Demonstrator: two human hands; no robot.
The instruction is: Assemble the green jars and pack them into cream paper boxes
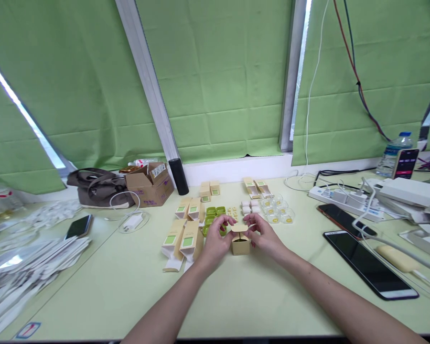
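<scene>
A small kraft-coloured cardboard box (241, 247) stands on the table between my hands, its top flaps raised and partly folded in. My left hand (218, 239) is closed on the box's left side near the flaps. From the right, my right hand (263, 235) pinches the opposite side. Just behind my left hand sit several green square trays (210, 211), partly hidden by it. Small yellowish pieces (232, 210), white blocks (250, 207) and clear plastic cups with yellow centres (277, 210) lie beyond the box. Several kraft boxes with green labels (174, 239) lie at the left.
Two phones, one with a large dark screen (369, 263), and a power strip (347, 200) with cables lie at the right. A brown carton (150, 185), a black cylinder (178, 177) and a grey bag (100, 188) stand at the back left. White strips (39, 260) pile at far left.
</scene>
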